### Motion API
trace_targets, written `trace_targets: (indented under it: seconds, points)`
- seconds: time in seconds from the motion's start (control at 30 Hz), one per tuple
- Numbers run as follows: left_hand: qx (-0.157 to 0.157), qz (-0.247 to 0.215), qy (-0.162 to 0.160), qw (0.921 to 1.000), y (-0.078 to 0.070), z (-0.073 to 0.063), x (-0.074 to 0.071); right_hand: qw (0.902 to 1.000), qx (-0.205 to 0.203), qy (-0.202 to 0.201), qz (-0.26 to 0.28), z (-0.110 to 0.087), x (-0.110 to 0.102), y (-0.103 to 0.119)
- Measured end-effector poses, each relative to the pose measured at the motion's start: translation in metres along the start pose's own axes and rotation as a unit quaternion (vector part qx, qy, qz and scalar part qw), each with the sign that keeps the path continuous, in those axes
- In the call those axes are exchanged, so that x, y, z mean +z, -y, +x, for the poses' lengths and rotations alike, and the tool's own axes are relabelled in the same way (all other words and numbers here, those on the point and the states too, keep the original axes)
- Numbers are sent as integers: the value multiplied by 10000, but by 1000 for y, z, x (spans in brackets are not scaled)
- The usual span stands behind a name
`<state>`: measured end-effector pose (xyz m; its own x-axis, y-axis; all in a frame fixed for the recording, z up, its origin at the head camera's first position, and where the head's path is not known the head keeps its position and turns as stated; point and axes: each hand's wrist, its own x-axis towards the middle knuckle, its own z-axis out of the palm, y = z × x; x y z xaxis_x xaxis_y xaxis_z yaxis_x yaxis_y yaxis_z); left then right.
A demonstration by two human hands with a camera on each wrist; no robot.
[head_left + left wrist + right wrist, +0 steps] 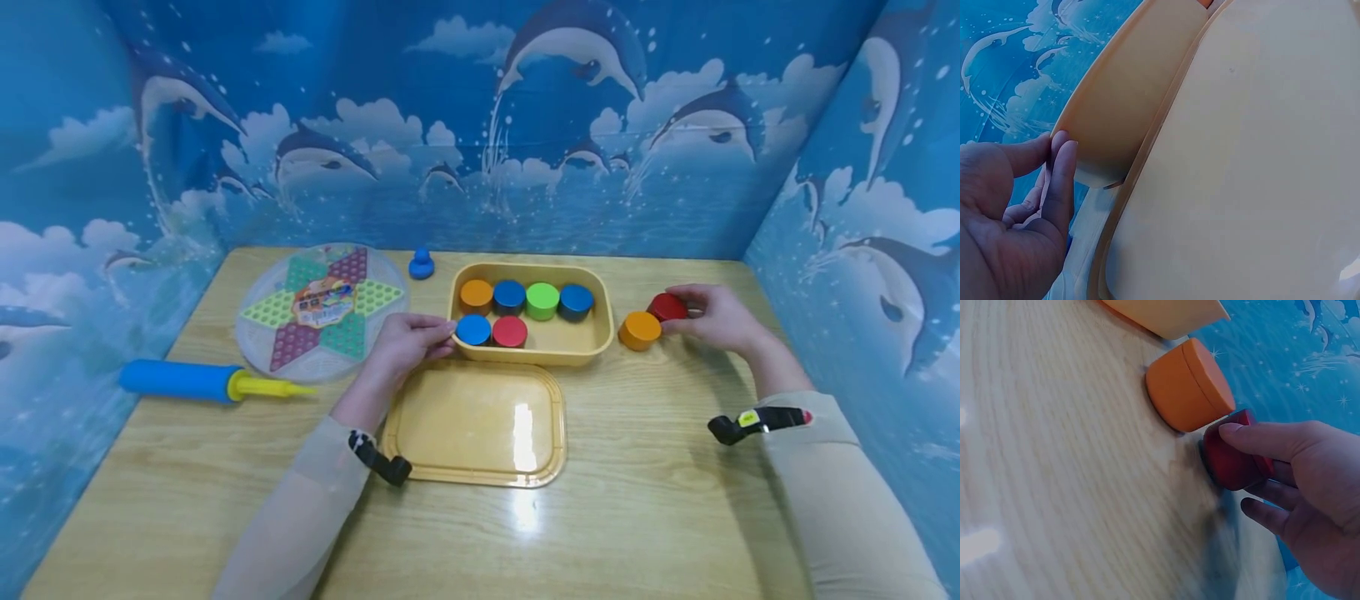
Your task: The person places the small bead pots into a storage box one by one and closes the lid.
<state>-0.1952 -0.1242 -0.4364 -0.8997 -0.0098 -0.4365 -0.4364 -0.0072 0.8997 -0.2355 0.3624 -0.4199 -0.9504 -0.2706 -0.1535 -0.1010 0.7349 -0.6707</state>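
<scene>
My left hand (407, 343) pinches the left end of the rim of a yellow plastic box (558, 357) between thumb and fingers. Inside the box stand several small round tubs, among them a green tub (542, 301) and a pinkish-red tub (510, 332). To the right of the box, my right hand (716, 317) grips a dark red tub (1232, 456) with the thumb on its near side. That tub is down at the table and close beside an orange lidded tub (1188, 387); whether its base touches the wood cannot be told.
A flat yellow lid (465, 425) lies in front of the box. At the left are a round star-patterned game board (303, 337) and a blue pump (180, 380) with a yellow nozzle. A small blue figure (422, 265) stands behind. Dolphin-print sheets (450, 125) enclose the table.
</scene>
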Motion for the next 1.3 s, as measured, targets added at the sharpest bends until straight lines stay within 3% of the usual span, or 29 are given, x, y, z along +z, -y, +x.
trace_targets:
  seconds: [0.13,0.27,0.37,0.83,1.3]
  points:
    - [8,-15,44,10000,-1,-1,0,9992,149,-364,15,-1,-5,4]
    - [11,5,71,10000,-1,-1,-1,9966,6,-822,37,-2,-10,17]
    - [-4,73,51,10000,-2,-2,-1,9956,-88,-930,52,-3,-11,32]
    - [17,-38,75,10000,-1,-1,-2,9979,-346,-315,445,4,12,98]
    - [-25,23,49,10000,0,0,-2,9945,-1021,179,165,13,35,123]
